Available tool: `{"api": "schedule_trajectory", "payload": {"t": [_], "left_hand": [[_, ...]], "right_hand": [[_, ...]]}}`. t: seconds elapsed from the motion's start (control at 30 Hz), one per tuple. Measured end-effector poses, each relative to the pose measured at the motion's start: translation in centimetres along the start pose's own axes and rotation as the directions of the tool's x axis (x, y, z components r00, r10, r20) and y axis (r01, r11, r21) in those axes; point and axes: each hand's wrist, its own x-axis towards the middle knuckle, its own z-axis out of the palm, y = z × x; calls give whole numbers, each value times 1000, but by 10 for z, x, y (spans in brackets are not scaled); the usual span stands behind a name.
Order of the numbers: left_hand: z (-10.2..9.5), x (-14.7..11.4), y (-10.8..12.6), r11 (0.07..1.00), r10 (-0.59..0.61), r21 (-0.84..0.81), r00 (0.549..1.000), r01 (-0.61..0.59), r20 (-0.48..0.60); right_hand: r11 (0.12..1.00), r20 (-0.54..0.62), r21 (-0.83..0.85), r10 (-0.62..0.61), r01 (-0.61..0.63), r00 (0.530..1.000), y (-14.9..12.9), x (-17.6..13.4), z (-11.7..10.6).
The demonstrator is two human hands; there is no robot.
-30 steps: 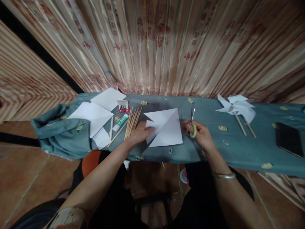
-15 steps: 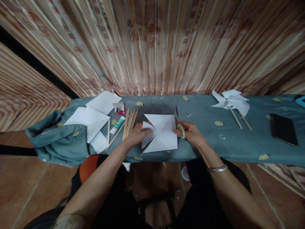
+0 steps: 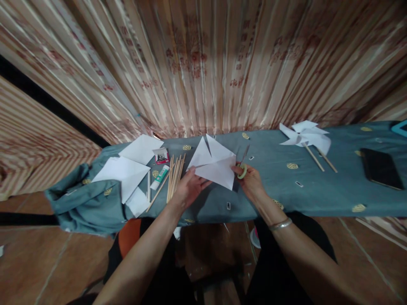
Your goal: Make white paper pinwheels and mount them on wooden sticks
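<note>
the cut white paper square (image 3: 218, 170) has turned since half a second ago: its sides then ran roughly along the table's edges, and now one slit corner points to the far edge. the left hand (image 3: 190, 188) has shifted from the square's left side to its near-left part, fingers spread, thumb by the left corner; whether it pinches the paper cannot be told. the right hand (image 3: 249, 178) is closed round the scissors (image 3: 243, 171) by their light green handle, blades toward the far edge, fingertips at the square's right side. the hands are apart, with the square between them, around the middle of the cloth-covered table (image 3: 267, 146).

left of the square lie wooden sticks (image 3: 174, 176), a green-and-white glue stick (image 3: 160, 177) and a small red-and-white box (image 3: 162, 156) with metal bits inside; white sheets (image 3: 129, 176) lie farther out, near the left end. toward the far right corner rest paper pinwheels (image 3: 307, 134) on sticks, and near the right end a black smartphone (image 3: 381, 168).
</note>
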Motion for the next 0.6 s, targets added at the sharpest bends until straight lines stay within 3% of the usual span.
{"api": "schedule_trajectory", "payload": {"t": [0.13, 0.33, 0.43, 0.6], "left_hand": [[5, -2, -8, 1000, 9, -20, 1000, -9, -17], [11, 4, -11, 994, 68, -65, 956, -90, -285], [9, 7, -8, 992, 70, -75, 932, -103, -354], [4, 10, 8, 977, 161, -64, 893, -206, -419]], "right_hand": [[1000, -1, 6, -5, 5, 1000, 5, 1, 9], [999, 44, -10, -37, 38, 998, 5, -4, 22], [997, 77, -67, -36, 42, 996, 3, -8, 23], [974, 287, -226, 56, 10, 956, -4, -22, 13]]}}
